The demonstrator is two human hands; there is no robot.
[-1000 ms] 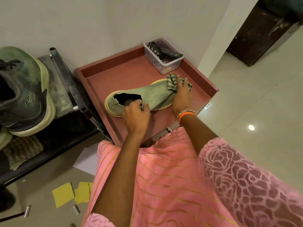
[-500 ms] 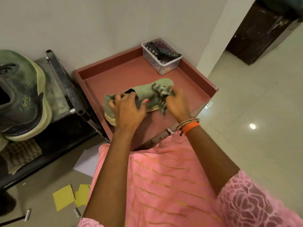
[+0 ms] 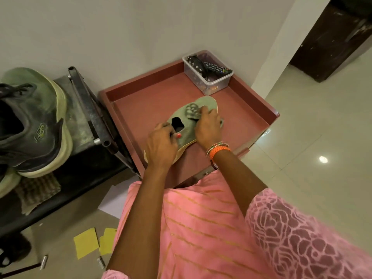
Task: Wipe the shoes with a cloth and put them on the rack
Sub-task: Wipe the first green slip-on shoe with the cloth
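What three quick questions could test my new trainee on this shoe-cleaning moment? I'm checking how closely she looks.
1. True or false: the left hand grips the heel end of the green shoe.
2. The right hand presses the cloth on: A) the shoe's top, B) the plastic box, C) the floor?
3. What does the shoe rest on?

Key: 1 true. 2 A. 3 the red tray.

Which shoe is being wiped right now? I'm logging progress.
The green slip-on shoe on the red tray, held by both hands; the laced sneaker sits untouched on the rack.
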